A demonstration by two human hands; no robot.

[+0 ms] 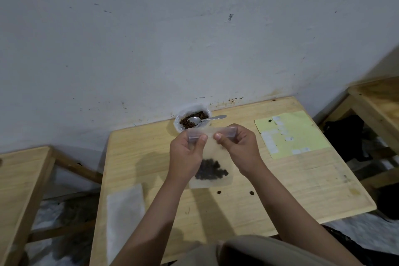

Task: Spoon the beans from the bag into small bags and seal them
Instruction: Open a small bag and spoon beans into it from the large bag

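Observation:
I hold a small clear bag (212,151) upright above the wooden table (280,196), with dark beans (210,171) heaped at its bottom. My left hand (187,153) pinches the bag's top strip on the left, thumb in front. My right hand (238,147) pinches the same strip on the right. Behind the hands, against the wall, the open big bag of beans (192,119) stands with a metal spoon (207,119) lying in it, handle pointing right.
A stack of empty small bags (125,211) lies at the table's front left. A yellow sheet with white stickers (291,134) lies at the right. Two loose beans (219,192) lie on the table below the held bag. Wooden tables flank both sides.

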